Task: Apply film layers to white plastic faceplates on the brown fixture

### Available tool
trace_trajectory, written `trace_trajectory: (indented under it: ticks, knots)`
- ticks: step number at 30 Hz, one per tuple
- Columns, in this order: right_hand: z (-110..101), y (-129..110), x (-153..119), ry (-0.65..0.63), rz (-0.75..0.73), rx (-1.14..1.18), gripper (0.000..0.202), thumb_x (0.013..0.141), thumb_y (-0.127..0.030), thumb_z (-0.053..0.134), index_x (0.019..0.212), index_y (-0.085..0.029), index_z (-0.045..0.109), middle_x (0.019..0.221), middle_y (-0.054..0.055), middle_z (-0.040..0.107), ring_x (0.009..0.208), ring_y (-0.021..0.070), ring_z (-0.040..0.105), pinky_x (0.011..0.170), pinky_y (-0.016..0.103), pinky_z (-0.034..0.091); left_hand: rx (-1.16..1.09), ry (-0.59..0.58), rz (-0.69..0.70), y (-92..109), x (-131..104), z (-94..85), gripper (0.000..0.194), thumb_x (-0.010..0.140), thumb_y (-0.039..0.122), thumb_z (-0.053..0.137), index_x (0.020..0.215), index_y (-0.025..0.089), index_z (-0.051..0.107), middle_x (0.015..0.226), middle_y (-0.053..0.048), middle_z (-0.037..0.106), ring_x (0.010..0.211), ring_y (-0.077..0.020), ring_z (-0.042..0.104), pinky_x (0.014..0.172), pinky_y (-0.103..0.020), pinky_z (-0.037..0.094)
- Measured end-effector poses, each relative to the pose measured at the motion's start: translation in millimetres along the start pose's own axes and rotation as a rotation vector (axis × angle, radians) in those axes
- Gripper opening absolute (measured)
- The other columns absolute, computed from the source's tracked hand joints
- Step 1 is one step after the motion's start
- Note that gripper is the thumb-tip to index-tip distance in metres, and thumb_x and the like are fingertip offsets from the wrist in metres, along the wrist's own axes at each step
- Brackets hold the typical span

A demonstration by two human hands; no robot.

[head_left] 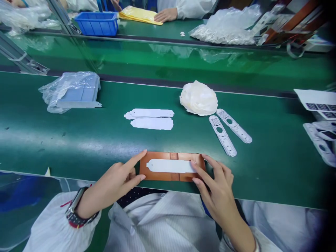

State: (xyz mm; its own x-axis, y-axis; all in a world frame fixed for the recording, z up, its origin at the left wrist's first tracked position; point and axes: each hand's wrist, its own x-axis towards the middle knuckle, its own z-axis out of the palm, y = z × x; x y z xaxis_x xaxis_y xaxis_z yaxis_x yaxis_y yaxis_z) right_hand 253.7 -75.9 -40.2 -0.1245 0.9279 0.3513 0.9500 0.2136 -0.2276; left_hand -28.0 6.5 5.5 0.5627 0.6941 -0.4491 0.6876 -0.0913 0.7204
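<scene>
On the green table near its front edge lies an orange-brown rectangular plate, with a long white strip lying flat on it. My left hand holds the plate's left end between thumb and index finger. At the right end, my right hand has its thumb and a finger on the plate's edges, while the index fingertip rests on the strip's right end. Beyond the plate, several similar white strips lie together. Two pale perforated long pieces rest to the right, beside a pile of thin cream-white sheets.
A plastic-wrapped stack sits at the left. White papers and more pale parts lie at the far right. Across the green divider are a blue bin, a yellow packet, another person's hand and plastic bags.
</scene>
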Motion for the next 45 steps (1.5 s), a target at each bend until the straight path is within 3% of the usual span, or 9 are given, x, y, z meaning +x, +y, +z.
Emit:
trace_trajectory:
  ticks: [7, 11, 15, 19, 22, 25, 31, 34, 45]
  knots:
    - [9, -44, 26, 0.216, 0.116, 0.069, 0.011, 0.086, -0.016, 0.056, 0.096, -0.019, 0.061, 0.111, 0.011, 0.055, 0.099, 0.0270, 0.048, 0.080, 0.043, 0.039, -0.247, -0.062, -0.081, 2, 10, -2.7, 0.062, 0.090, 0.033, 0.048, 0.145, 0.028, 0.020, 0.057, 0.010, 0.052, 0.041, -0.0097, 0.050, 0.046, -0.020, 0.042]
    - [17, -62, 38, 0.165, 0.097, 0.184, 0.016, 0.087, -0.018, 0.056, 0.102, -0.018, 0.061, 0.107, 0.011, 0.053, 0.096, 0.0242, 0.048, 0.082, 0.041, 0.042, -0.266, -0.030, -0.092, 3, 13, -1.9, 0.062, 0.088, 0.032, 0.050, 0.144, 0.028, 0.022, 0.055, 0.010, 0.051, 0.039, -0.0094, 0.050, 0.046, -0.020, 0.043]
    - [9, -10, 63, 0.161, 0.119, 0.018, 0.016, 0.088, -0.025, 0.054, 0.098, -0.019, 0.064, 0.103, 0.011, 0.056, 0.096, 0.0272, 0.048, 0.077, 0.042, 0.041, -0.246, 0.032, -0.126, 6, 16, 2.4, 0.058, 0.087, 0.043, 0.048, 0.140, 0.026, 0.029, 0.052, 0.011, 0.051, 0.035, -0.0100, 0.048, 0.042, -0.020, 0.042]
    - [-7, 70, 127, 0.255, 0.043, -0.029, 0.016, 0.086, -0.028, 0.055, 0.095, -0.019, 0.065, 0.094, 0.010, 0.060, 0.083, 0.0251, 0.051, 0.074, 0.042, 0.042, -0.165, 0.110, -0.150, 11, 22, 7.4, 0.044, 0.088, 0.046, 0.044, 0.126, 0.023, 0.041, 0.046, 0.010, 0.050, 0.031, -0.0108, 0.044, 0.038, -0.020, 0.038]
    - [-5, 93, 174, 0.269, -0.097, 0.093, 0.015, 0.087, -0.025, 0.052, 0.095, -0.018, 0.064, 0.096, 0.010, 0.060, 0.091, 0.0260, 0.051, 0.082, 0.045, 0.042, -0.122, 0.139, -0.149, 13, 23, 11.4, 0.040, 0.087, 0.038, 0.045, 0.123, 0.020, 0.043, 0.045, 0.010, 0.049, 0.030, -0.0105, 0.042, 0.034, -0.018, 0.033]
    - [12, 72, 192, 0.251, -0.176, 0.136, 0.020, 0.090, -0.021, 0.044, 0.095, -0.017, 0.063, 0.097, 0.012, 0.059, 0.096, 0.0266, 0.050, 0.086, 0.048, 0.040, -0.145, 0.165, -0.144, 9, 23, 14.2, 0.042, 0.087, 0.034, 0.044, 0.126, 0.019, 0.042, 0.046, 0.010, 0.049, 0.030, -0.0096, 0.042, 0.034, -0.018, 0.034]
    - [50, 13, 170, 0.038, -0.385, 0.243, 0.026, 0.090, -0.023, 0.049, 0.114, -0.020, 0.059, 0.111, 0.010, 0.059, 0.100, 0.0230, 0.052, 0.084, 0.039, 0.047, -0.378, 0.156, -0.126, 0, 23, 16.7, 0.050, 0.085, 0.037, 0.045, 0.130, 0.017, 0.036, 0.048, 0.009, 0.052, 0.028, -0.0078, 0.043, 0.028, -0.014, 0.028]
    - [63, 13, 172, 0.069, -0.334, 0.283, 0.034, 0.091, -0.024, 0.046, 0.124, -0.018, 0.053, 0.111, 0.012, 0.057, 0.098, 0.0237, 0.054, 0.084, 0.042, 0.048, -0.449, 0.181, -0.110, -4, 26, 19.2, 0.053, 0.084, 0.039, 0.048, 0.130, 0.016, 0.034, 0.048, 0.009, 0.052, 0.027, -0.0069, 0.042, 0.027, -0.012, 0.026]
    - [75, 23, 190, 0.157, -0.224, 0.533, 0.019, 0.083, -0.027, 0.060, 0.098, -0.016, 0.067, 0.090, 0.008, 0.059, 0.086, 0.0212, 0.059, 0.079, 0.039, 0.051, -0.443, 0.243, -0.030, -4, 31, 17.9, 0.054, 0.081, 0.046, 0.050, 0.122, 0.012, 0.041, 0.044, 0.008, 0.054, 0.026, -0.0074, 0.040, 0.027, -0.014, 0.025]
